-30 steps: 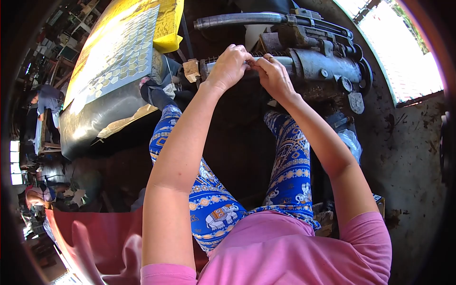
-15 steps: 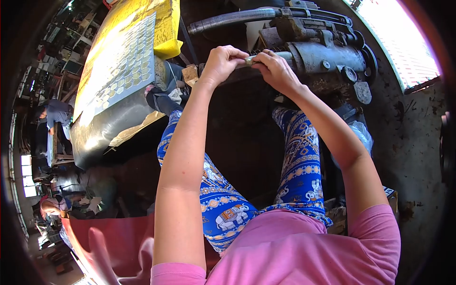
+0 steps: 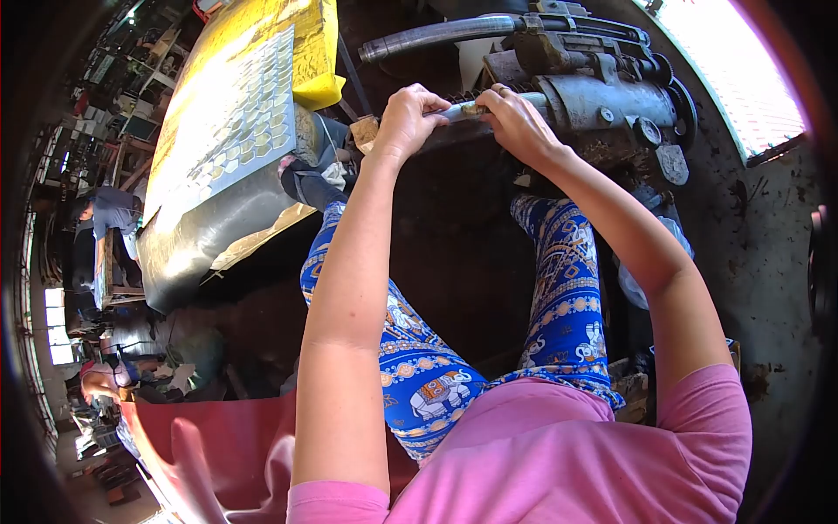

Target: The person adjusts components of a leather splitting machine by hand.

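Observation:
Both my hands are held out in front of me at a machine with a grey metal cylinder (image 3: 602, 103). A pale, smooth rod (image 3: 534, 100) runs leftward from that cylinder, between my hands. My left hand (image 3: 410, 120) is closed at the rod's left part, thumb and fingers pinched together; what lies in the pinch is too small to make out. My right hand (image 3: 521, 129) is closed a little further right, its fingertips pressed on a small yellowish-brown piece (image 3: 472, 108) that sits against the rod. The fingers partly cover this piece.
A long metal bar (image 3: 436, 37) lies behind the rod. On the left, a bench carries yellow sheeting (image 3: 316, 35) and a sheet of hexagonal pieces (image 3: 253, 109). Red sheet material (image 3: 209, 445) is at lower left. Another person (image 3: 115, 214) bends over a far-left workbench.
My view has shifted slightly, so the scene sits further right. My fingertips have moved a little apart, and the small piece now shows beside my right fingertips.

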Tool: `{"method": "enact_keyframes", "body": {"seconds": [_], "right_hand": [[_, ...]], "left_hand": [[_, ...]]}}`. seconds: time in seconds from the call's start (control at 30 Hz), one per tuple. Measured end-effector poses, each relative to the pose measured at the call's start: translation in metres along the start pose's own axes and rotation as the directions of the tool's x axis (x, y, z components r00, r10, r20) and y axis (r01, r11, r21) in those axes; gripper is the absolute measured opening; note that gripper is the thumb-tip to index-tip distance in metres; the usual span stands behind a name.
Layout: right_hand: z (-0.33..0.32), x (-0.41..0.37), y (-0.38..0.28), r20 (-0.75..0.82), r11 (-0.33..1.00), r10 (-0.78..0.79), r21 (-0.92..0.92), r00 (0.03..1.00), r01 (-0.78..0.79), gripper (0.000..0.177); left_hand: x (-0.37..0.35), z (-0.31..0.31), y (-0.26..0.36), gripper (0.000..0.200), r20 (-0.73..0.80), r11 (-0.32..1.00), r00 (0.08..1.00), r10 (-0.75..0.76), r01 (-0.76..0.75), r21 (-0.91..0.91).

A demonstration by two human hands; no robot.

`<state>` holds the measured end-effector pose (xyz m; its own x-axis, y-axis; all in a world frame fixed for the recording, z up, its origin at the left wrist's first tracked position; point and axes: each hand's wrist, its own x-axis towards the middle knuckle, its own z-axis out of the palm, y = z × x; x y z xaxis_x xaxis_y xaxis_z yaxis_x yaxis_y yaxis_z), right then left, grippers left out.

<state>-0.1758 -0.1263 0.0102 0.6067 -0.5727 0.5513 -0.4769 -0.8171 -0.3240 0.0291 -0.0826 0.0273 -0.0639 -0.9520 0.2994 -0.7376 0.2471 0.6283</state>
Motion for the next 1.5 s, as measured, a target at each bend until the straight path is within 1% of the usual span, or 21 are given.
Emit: {"method": "enact_keyframes", "body": {"seconds": [0.07, 0.17, 0.27, 0.37, 0.47, 0.67, 0.7, 0.77, 0.8, 0.83, 0.9, 0.93, 1.03, 1.07, 1.1, 1.17, 1.2, 1.27, 1.37, 1.4, 1.5], "right_hand": [[0.002, 0.004, -0.002, 0.003, 0.994, -0.017, -0.107, 1.000, 0.017, 0.013], [-0.005, 0.005, -0.012, 0.068, 0.961, -0.069, -0.262, 0.995, 0.085, 0.016], [-0.008, 0.009, -0.019, 0.129, 0.932, -0.059, -0.349, 0.990, 0.101, 0.015], [-0.009, 0.016, -0.018, 0.175, 0.931, -0.070, -0.343, 0.982, 0.127, 0.014], [-0.012, 0.021, -0.020, 0.226, 0.969, 0.200, -0.193, 0.954, -0.157, 0.017], [-0.003, 0.011, -0.009, 0.143, 0.954, 0.301, -0.025, 0.943, -0.300, 0.027], [-0.004, 0.010, -0.013, 0.175, 0.898, 0.420, 0.065, 0.891, -0.436, 0.028], [-0.008, 0.010, -0.019, 0.264, 0.705, 0.622, 0.219, 0.737, -0.674, 0.032], [0.004, 0.007, -0.002, 0.266, 0.684, 0.630, 0.255, 0.730, -0.683, 0.037], [0.005, 0.003, 0.006, 0.342, 0.561, 0.639, 0.406, 0.689, -0.721, 0.036], [-0.003, 0.003, 0.001, 0.495, 0.239, 0.607, 0.632, 0.621, -0.737, 0.036], [-0.005, -0.002, -0.004, 0.518, 0.159, 0.591, 0.677, 0.618, -0.719, 0.036], [-0.022, -0.002, -0.015, 0.340, 0.253, 0.624, 0.764, 0.703, -0.593, 0.037], [-0.029, -0.002, -0.011, 0.270, 0.338, 0.586, 0.775, 0.764, -0.534, 0.036], [-0.032, -0.001, -0.005, 0.190, 0.447, 0.566, 0.747, 0.802, -0.492, 0.030], [-0.034, -0.002, -0.002, 0.057, 0.659, 0.495, 0.626, 0.867, -0.417, 0.023], [-0.034, -0.002, -0.003, -0.005, 0.770, 0.428, 0.525, 0.904, -0.362, 0.023], [-0.033, -0.002, -0.008, -0.092, 0.930, 0.263, 0.288, 0.960, -0.227, 0.026], [-0.024, 0.003, -0.020, -0.181, 0.954, 0.210, 0.255, 0.961, -0.161, 0.029], [-0.024, 0.006, -0.028, -0.184, 0.963, 0.174, 0.238, 0.967, -0.128, 0.021], [0.001, 0.004, -0.023, -0.130, 0.990, 0.028, 0.144, 0.991, -0.009, 0.016]], "left_hand": [[0.000, 0.001, -0.002, 0.025, -0.019, 1.000, 1.000, 0.011, -0.010, 0.013], [0.001, 0.003, -0.004, 0.025, -0.029, 1.000, 0.999, 0.018, -0.018, 0.013], [0.002, 0.004, -0.003, 0.024, -0.014, 1.000, 1.000, -0.011, 0.011, -0.003], [0.003, 0.004, -0.003, 0.023, -0.012, 0.999, 0.999, -0.036, 0.035, -0.006], [0.002, 0.001, 0.000, 0.023, -0.008, 0.999, 0.999, -0.039, 0.039, 0.015], [0.002, 0.003, -0.003, 0.025, -0.024, 0.998, 1.000, 0.007, -0.005, 0.056], [0.001, 0.004, -0.003, 0.024, -0.028, 0.998, 1.000, 0.010, -0.008, 0.062], [0.001, 0.004, -0.003, 0.023, -0.033, 0.997, 0.999, 0.022, -0.020, 0.073], [0.002, 0.004, -0.002, 0.023, -0.033, 0.997, 0.999, 0.020, -0.017, 0.075], [0.002, 0.004, -0.001, 0.022, -0.033, 0.997, 0.999, 0.018, -0.015, 0.077], [0.003, 0.004, -0.002, 0.022, -0.031, 0.997, 0.999, 0.011, -0.008, 0.078], [0.004, 0.004, -0.001, 0.021, -0.028, 0.997, 1.000, 0.005, -0.003, 0.076], [0.004, -0.001, 0.006, 0.018, -0.002, 0.996, 0.999, -0.043, 0.043, 0.079], [0.003, -0.001, 0.007, 0.016, 0.012, 0.995, 0.998, -0.063, 0.062, 0.081], [0.002, 0.000, 0.009, 0.016, 0.008, 0.995, 0.999, -0.054, 0.053, 0.082], [0.002, 0.000, 0.008, 0.017, -0.008, 0.996, 0.999, -0.034, 0.035, 0.083], [0.001, 0.002, 0.006, 0.022, -0.043, 0.992, 0.999, 0.019, -0.013, 0.123], [0.001, 0.004, 0.005, 0.022, -0.061, 0.989, 0.997, 0.046, -0.037, 0.146], [0.000, 0.004, 0.003, 0.022, -0.070, 0.988, 0.996, 0.056, -0.045, 0.151], [0.000, 0.004, 0.002, 0.022, -0.069, 0.988, 0.996, 0.057, -0.046, 0.145], [0.001, 0.004, 0.002, 0.023, -0.051, 0.995, 0.998, 0.034, -0.029, 0.098]]}}
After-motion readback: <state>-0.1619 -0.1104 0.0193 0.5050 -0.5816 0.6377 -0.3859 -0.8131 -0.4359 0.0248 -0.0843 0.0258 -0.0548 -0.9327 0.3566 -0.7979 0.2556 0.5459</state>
